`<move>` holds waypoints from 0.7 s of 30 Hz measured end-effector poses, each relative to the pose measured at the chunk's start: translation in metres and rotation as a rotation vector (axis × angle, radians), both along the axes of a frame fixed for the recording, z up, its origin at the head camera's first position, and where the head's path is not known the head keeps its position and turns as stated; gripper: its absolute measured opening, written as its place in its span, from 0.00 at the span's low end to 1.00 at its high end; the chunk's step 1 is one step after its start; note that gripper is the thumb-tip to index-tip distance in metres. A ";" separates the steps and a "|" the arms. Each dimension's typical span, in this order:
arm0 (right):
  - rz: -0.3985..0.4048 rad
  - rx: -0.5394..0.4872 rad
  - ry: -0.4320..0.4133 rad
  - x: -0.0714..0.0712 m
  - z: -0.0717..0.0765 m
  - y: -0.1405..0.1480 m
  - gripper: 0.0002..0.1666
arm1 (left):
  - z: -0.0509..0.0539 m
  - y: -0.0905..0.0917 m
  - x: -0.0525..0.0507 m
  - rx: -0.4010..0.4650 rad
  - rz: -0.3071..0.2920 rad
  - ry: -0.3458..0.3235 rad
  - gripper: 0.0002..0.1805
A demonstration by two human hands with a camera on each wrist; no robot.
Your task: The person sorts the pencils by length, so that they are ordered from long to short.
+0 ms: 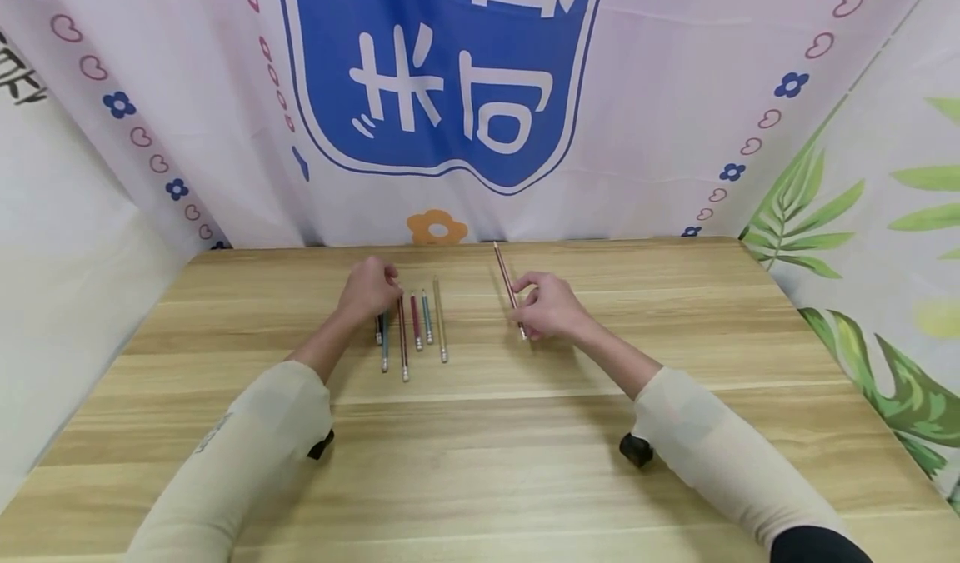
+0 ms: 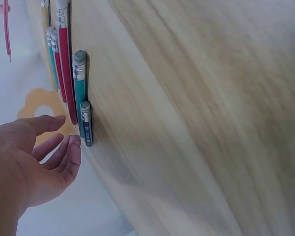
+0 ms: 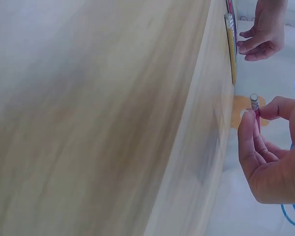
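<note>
Several pencils with eraser ends toward the person lie side by side on the wooden table. From the left they include a short dark one (image 2: 86,123), a teal one (image 2: 79,83), a long red one (image 1: 402,338), a short red one (image 1: 416,321), a short blue one (image 1: 427,320) and a yellow one (image 1: 440,321). My left hand (image 1: 369,286) is over the far ends of the leftmost pencils, fingers loosely bent; contact is unclear. To the right, my right hand (image 1: 551,305) pinches a red pencil (image 1: 505,271) near its eraser end (image 3: 254,101), between thumb and fingers.
The wooden table (image 1: 480,463) meets a printed curtain (image 1: 645,130) at its far edge. An orange flower print (image 1: 437,227) is just behind the pencils. Leaf-patterned cloth (image 1: 900,213) hangs at the right. Black pieces show beneath both forearms.
</note>
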State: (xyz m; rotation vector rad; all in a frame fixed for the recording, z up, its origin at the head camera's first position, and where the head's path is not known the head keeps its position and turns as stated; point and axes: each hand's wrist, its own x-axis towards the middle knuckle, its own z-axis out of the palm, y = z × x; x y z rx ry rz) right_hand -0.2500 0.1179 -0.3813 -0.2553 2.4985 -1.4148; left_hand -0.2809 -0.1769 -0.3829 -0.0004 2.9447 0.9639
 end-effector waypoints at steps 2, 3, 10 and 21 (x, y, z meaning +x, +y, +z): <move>-0.004 -0.002 0.002 0.000 -0.001 0.005 0.26 | 0.000 0.000 -0.002 -0.003 0.003 -0.003 0.19; -0.005 0.001 0.006 0.000 -0.002 0.007 0.26 | 0.000 0.000 -0.003 -0.006 0.000 -0.001 0.19; -0.024 0.010 0.017 -0.001 -0.002 0.023 0.25 | -0.002 0.000 -0.012 -0.010 -0.022 0.001 0.21; -0.033 0.001 0.027 -0.001 -0.001 0.041 0.25 | -0.003 0.002 -0.024 -0.020 -0.030 -0.035 0.23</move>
